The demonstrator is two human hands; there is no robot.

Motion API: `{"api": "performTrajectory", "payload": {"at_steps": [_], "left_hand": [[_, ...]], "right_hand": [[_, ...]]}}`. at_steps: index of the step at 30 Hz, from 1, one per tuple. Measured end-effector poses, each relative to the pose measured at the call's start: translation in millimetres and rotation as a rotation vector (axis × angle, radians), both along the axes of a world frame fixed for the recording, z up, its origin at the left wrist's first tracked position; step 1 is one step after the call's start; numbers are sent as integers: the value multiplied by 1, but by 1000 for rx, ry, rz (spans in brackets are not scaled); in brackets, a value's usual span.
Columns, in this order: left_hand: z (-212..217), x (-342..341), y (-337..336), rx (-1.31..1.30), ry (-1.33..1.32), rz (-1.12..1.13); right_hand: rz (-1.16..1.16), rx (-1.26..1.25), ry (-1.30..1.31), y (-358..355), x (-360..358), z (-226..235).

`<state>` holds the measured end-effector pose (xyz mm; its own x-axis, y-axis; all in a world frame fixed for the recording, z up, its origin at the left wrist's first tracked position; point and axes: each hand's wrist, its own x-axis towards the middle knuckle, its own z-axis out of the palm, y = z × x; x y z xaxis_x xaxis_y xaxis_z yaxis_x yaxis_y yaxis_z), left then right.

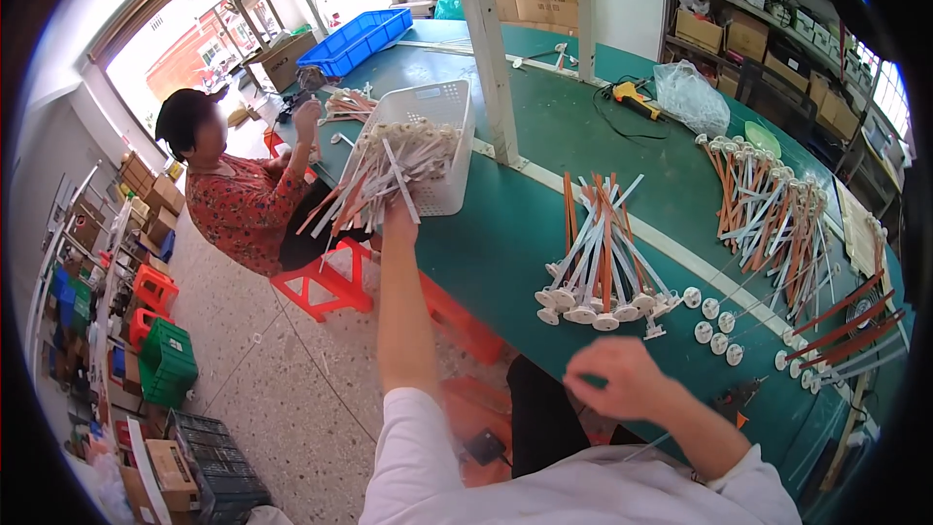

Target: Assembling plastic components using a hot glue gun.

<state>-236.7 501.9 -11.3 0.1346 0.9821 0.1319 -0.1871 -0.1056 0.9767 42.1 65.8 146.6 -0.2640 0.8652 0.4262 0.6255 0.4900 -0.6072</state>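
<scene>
- The left hand [397, 212] is reaching out to the white plastic basket [434, 141] at the edge of the green workbench [544, 146], its fingers closing around a fanned bundle of white and orange wired parts [384, 170] held just in front of the basket.
- The right hand [622, 379] is hovering low over the near edge of the workbench, fingers curled loosely inward; whether it is pinching anything is impossible to tell.
- A second bundle of wired disc-ended parts [603, 258] is lying on the bench just beyond the right hand, discs toward the person.
- Loose white discs [714, 326] are sitting in a row to its right.
- A larger pile of the same parts [773, 209] is resting farther right.
- Another person in a red patterned top [243, 204] is sitting at the bench's far-left end beside a red stool [326, 282].
</scene>
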Motion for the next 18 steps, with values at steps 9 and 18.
{"api": "performTrajectory", "payload": {"at_steps": [9,18], "left_hand": [[27,-5,-112,180,-129,237],[9,-162,-123,203,989,986]], "right_hand": [[-241,-276,-248,204,-2,24],[-224,137,-269,302,-57,-2]]}}
